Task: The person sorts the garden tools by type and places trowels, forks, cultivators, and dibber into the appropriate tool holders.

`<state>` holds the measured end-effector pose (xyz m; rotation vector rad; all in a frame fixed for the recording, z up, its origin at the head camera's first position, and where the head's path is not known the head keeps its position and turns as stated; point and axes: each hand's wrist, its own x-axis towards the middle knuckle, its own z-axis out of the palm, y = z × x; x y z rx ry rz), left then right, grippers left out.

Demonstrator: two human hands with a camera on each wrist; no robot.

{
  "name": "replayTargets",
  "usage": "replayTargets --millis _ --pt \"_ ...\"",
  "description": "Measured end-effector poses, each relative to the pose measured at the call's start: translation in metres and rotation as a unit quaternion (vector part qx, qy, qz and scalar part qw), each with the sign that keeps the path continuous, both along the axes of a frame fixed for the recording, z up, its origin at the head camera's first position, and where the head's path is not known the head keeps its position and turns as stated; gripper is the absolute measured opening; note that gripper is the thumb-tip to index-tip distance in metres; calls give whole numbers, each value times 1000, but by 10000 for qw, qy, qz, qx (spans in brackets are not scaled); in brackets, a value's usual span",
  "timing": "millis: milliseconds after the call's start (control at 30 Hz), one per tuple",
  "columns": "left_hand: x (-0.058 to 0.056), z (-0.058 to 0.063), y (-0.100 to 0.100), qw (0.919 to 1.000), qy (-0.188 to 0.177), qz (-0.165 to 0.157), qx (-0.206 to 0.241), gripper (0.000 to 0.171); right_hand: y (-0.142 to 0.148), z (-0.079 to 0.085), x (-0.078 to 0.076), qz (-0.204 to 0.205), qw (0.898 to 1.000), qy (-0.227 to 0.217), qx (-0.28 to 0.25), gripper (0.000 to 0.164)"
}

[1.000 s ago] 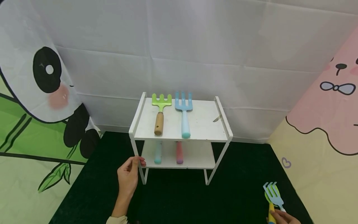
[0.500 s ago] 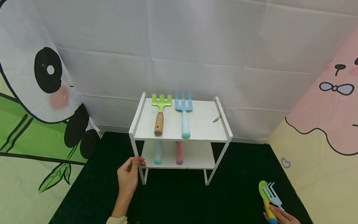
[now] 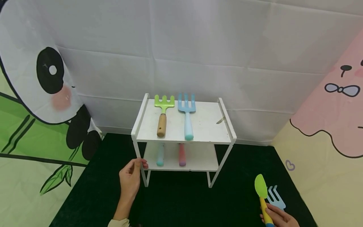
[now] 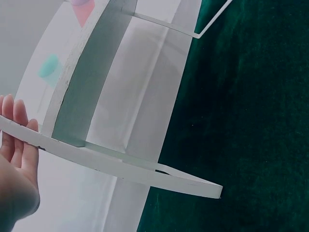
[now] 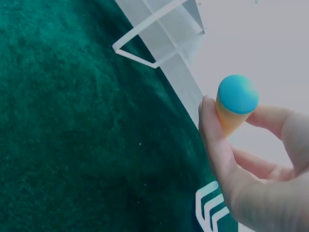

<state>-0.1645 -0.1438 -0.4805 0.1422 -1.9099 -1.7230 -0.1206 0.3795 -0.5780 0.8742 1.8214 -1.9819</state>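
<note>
My left hand grips the left front leg of a small white two-tier shelf; in the left wrist view its fingers curl round the white bar. At the lower right, my right hand holds a toy garden trowel by its yellow handle, green blade upward. The handle's blue end faces the right wrist camera, pinched between fingers and thumb. Behind that hand a light blue garden fork shows its tines; its handle is hidden.
On the upper tier lie a green hand rake with a wooden handle and a blue fork. A mint handle and a pink handle show on the lower tier. Dark green carpet surrounds the shelf; a white cloth wall stands behind.
My right hand has moved the trowel left and slightly up, away from the light blue fork it overlapped. My left hand stays on the shelf leg.
</note>
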Motion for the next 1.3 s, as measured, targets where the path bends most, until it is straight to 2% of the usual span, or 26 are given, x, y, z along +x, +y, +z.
replayTargets --millis 100,167,267,333,400,700,967,1300 --pt "-1 -1 -1 10000 6 4 -9 28 -8 3 0 133 9992 105 356 73" --pt "-4 -8 -3 10000 -25 -6 38 28 -12 5 -1 250 9984 137 494 84" --pt "-9 -19 -7 10000 -73 -21 48 28 -15 8 -1 360 9976 147 568 91" --pt "-13 -28 -10 9999 -80 -48 80 28 -16 9 -2 450 9973 165 564 90" --pt "-14 -30 -11 10000 -39 -72 54 28 -18 11 -1 505 9970 199 559 87" --pt "-15 -32 -12 9999 62 -77 -99 30 -34 21 1 323 9972 377 554 81" --pt "-14 -32 -12 9999 13 -37 -146 29 -46 26 6 369 9971 445 491 81" --pt "-13 -33 -13 9999 1 -61 -104 30 -46 33 9 853 9950 515 102 73"
